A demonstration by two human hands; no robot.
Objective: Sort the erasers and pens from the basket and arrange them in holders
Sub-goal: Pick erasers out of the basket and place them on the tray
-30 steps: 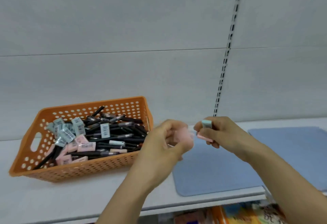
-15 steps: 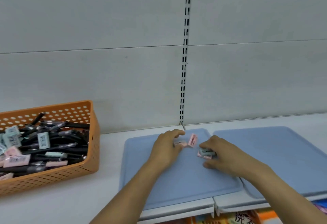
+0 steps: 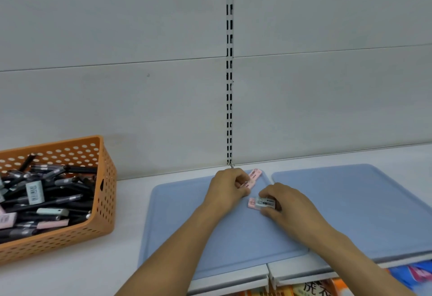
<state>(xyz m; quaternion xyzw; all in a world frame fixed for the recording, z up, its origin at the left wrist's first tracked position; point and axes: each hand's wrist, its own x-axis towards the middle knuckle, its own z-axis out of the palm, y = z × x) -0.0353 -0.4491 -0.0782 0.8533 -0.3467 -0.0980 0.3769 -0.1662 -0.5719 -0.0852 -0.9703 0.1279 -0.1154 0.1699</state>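
Observation:
An orange perforated basket at the left holds several black pens and several pink and grey erasers. A light blue tray lies in the middle of the shelf. My left hand rests on the tray's far part, its fingers closed on pink erasers that lie flat there. Just to the right, my right hand grips a grey eraser stacked on a pink eraser, both down on the tray.
A second light blue tray lies to the right, edge to edge with the first. The white shelf backs onto a grey wall panel with a slotted upright. Colourful packages show below the shelf's front edge.
The view swung right, putting the basket at the left edge. Both hands came down from mid-air onto the blue tray with their erasers, and the left hand's pink erasers now lie flatter.

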